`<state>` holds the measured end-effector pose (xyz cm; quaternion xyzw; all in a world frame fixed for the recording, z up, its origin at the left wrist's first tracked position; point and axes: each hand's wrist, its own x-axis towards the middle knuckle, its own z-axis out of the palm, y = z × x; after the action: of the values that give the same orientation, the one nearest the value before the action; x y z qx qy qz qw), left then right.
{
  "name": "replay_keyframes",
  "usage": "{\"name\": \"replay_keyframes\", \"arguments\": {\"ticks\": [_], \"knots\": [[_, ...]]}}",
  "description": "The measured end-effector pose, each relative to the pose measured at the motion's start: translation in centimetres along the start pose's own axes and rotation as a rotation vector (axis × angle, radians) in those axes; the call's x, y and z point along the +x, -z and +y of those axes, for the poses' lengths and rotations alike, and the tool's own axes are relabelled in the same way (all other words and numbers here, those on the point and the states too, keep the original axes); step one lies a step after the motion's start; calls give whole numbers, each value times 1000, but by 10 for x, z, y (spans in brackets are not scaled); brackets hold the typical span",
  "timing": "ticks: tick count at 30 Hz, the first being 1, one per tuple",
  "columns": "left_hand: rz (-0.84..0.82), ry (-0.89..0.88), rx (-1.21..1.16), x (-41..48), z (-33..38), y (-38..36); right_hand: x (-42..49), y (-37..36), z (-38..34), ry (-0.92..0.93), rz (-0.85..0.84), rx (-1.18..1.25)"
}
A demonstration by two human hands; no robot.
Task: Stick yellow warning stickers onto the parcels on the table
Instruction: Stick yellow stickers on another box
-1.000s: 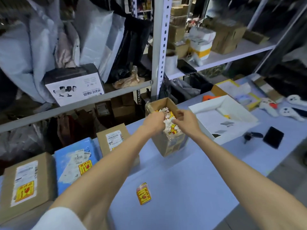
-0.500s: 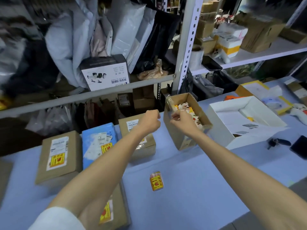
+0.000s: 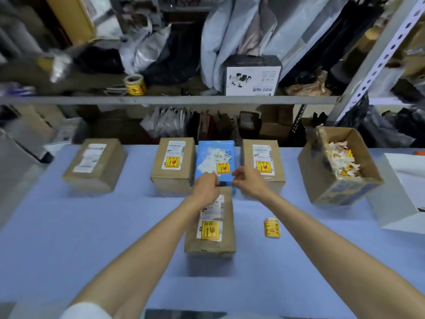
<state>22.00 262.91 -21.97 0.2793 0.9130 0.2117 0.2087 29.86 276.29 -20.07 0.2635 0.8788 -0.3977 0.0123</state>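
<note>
Head view only. 5 parcels sat on the surface [image 3: 92, 238]: 4 in a row along the far edge and 1 near parcel [image 3: 210, 245] at mid-surface.

A yellow warning sticker showed on 4 of them:
- the second brown parcel [image 3: 172, 180]
- the blue parcel [image 3: 215, 148]
- the right brown parcel [image 3: 262, 181]
- the near parcel

The far-left parcel [image 3: 94, 166], toward the far left corner, carried only a white shipping label and no yellow.

The left hand [image 3: 205, 188] and right hand [image 3: 247, 184] hovered close together over the blue parcel's near edge. The fingers of both were curled in, with the tips almost meeting. I cannot tell whether they pinched a sticker between them: too small and blurred.

A loose sticker stack [image 3: 271, 227] lay on the surface right of the near parcel, apart from it. An open carton [image 3: 322, 180] toward the far right corner held white and yellow paper scraps.

Judgement: the step in hand looked like readying 1 sticker, probably peeling its backing, for the last bare parcel.

The next move would call for:
- a reach left to the far-left parcel
- laying the sticker flat on bare cardboard or the label margin, clear of the barcode
- pressing it down

If the hands were in fact empty, they would first need to pick a sticker from the stack.
</note>
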Motion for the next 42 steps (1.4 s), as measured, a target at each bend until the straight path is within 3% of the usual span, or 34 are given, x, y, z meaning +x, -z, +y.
{"name": "replay_keyframes", "arguments": {"ticks": [4,9,19,35,42], "knots": [[47,112,18,-31,-35,-12,-15,-34,-1,-79,-68,6],[-30,256,-260,-57,-69,-33,-45,-73,16,-154,-37,130],[-13,291,-698,-93,-106,-57,-93,-113,26,-232,43,461],[299,595,-727,-142,-222,8,-68,-206,-69,16,-296,364],[359,614,-732,-143,-264,53,-47,-239,-118,90,-293,391]]}}
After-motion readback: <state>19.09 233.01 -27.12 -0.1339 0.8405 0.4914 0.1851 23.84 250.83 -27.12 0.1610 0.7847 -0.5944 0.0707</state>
